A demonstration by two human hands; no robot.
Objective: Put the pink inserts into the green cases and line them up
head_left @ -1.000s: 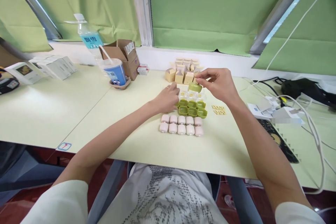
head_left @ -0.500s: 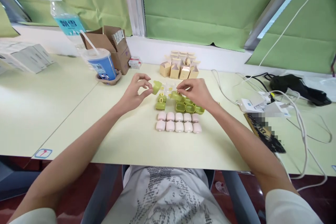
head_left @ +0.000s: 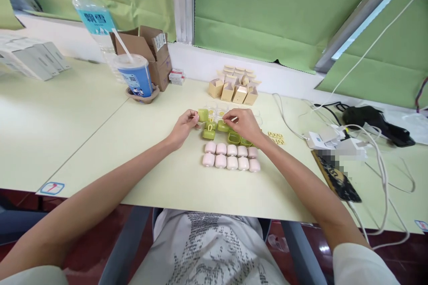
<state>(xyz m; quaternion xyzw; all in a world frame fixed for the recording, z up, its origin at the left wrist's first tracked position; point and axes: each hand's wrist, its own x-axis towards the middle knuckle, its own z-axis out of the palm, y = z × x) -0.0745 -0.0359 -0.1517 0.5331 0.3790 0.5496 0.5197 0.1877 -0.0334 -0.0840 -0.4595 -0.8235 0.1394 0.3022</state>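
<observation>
My left hand (head_left: 185,130) pinches a small green square piece (head_left: 202,115), which looks like a lid or shell, over the back of the table. Thumb and fingertips of my right hand (head_left: 245,124) are closed at the top of a small green case (head_left: 223,126); a loop there is too small to make out. Between the hands stand green cases with pale yellow loops (head_left: 209,133). Open green square cups (head_left: 234,137) are partly hidden under my right hand. Nearer me, pale pink rounded cases (head_left: 232,163) form two rows.
Clear plastic packaging (head_left: 212,109) lies behind the hands, and open cardboard boxes (head_left: 234,89) beyond it. Yellow loops (head_left: 276,138) lie right of my right wrist. A drink cup (head_left: 135,78) and water bottle (head_left: 96,22) stand left; a power strip (head_left: 323,139) and cables lie right.
The view has shifted slightly. My left hand has turned the green piece and brought it closer to the green cases. My right hand has lowered the green case slightly, with fingers still at its top.
</observation>
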